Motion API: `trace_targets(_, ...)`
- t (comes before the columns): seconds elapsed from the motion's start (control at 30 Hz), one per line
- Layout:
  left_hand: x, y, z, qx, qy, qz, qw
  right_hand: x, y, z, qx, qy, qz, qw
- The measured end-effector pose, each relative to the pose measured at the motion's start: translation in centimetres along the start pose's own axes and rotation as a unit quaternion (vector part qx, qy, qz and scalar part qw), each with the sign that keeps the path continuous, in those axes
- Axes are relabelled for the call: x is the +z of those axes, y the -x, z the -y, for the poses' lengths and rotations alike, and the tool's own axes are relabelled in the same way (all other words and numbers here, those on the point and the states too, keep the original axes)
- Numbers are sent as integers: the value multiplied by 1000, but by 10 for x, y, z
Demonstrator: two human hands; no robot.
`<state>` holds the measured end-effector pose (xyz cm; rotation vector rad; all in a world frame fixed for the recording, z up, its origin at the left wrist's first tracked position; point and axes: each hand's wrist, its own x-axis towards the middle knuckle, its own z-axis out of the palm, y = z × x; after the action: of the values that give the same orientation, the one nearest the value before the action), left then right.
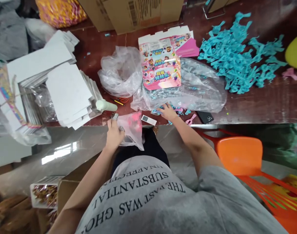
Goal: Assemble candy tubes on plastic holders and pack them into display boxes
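Observation:
My left hand (114, 134) is closed on the left side of a translucent plastic bag (135, 135) at the table's front edge. Bright pink pieces (135, 120) show through the bag's upper part. Small silvery bits are at the fingers of this hand; what they are is unclear. My right hand (168, 112) reaches over a low pile of small blue and pink plastic pieces (179, 110), fingers apart and touching them. Between the hands lies a small white rectangular thing with a grey panel (148, 120). A pink plastic piece (191, 119) rests right of my right hand, beside a black phone-like object (205, 117).
Behind the hands are a printed pink box (160, 65), a clear bag of blue pieces (202, 84) and a crumpled bag (121, 70). White card stacks (67, 91) stand left, a turquoise heap (233, 55) right. An orange chair (238, 154) is at the right.

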<state>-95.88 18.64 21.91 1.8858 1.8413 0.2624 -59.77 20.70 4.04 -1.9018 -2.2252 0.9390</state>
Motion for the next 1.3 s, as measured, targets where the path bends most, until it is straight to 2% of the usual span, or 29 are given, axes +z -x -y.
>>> trace_targets(0.17, -26, -16, -6, 140, 68, -45, 987, -25, 2, -22, -24, -77, -11, 997)
trace_targets(0.27, -39, -23, -17, 191, 16, -10, 981, -40, -1, -29, -32, -135, -34, 990)
trace_targets(0.33, -45, -23, -28, 188, -51, 30, 980, -49, -3, -30, -32, -178, -57, 982)
trace_targets(0.43, -47, -20, -46, 134, -129, 70, 980, -59, -1, -25, -27, -256, -91, 962)
trace_targets(0.53, -46, -21, -57, 95, -121, 77, 985, -69, 13, -13, -33, -355, -103, 929)
trace_targets(0.63, -43, -26, -59, 77, -82, 75, 991, -77, 35, 9, -43, -454, -108, 884)
trace_targets(0.7, -40, -31, -56, 70, -56, 75, 993, -79, 51, 36, -47, -506, -117, 853)
trace_targets(0.77, -37, -35, -52, 77, -22, 81, 994, -75, 63, 73, -68, -579, -115, 804)
trace_targets(0.83, -35, -36, -47, 94, 15, 89, 992, -65, 65, 115, -116, -647, -93, 747)
trace_targets(0.87, -34, -36, -44, 102, 31, 90, 990, -57, 62, 134, -145, -646, -79, 745)
trace_targets(0.93, -34, -35, -37, 113, 53, 85, 989, -41, 50, 162, -192, -532, -66, 822)
trace_targets(1.0, -34, -32, -30, 115, 65, 84, 988, -27, 34, 175, -191, -451, -62, 870)
trace_targets(1.13, -32, -25, -23, 98, 61, 114, 987, -16, 23, 170, -154, -372, -75, 912)
trace_targets(1.23, -31, -22, -24, 90, 48, 115, 988, -25, 33, 153, -157, -285, -86, 942)
trace_targets(1.3, -31, -22, -26, 85, 50, 108, 989, -33, 40, 133, -114, -190, -118, 968)
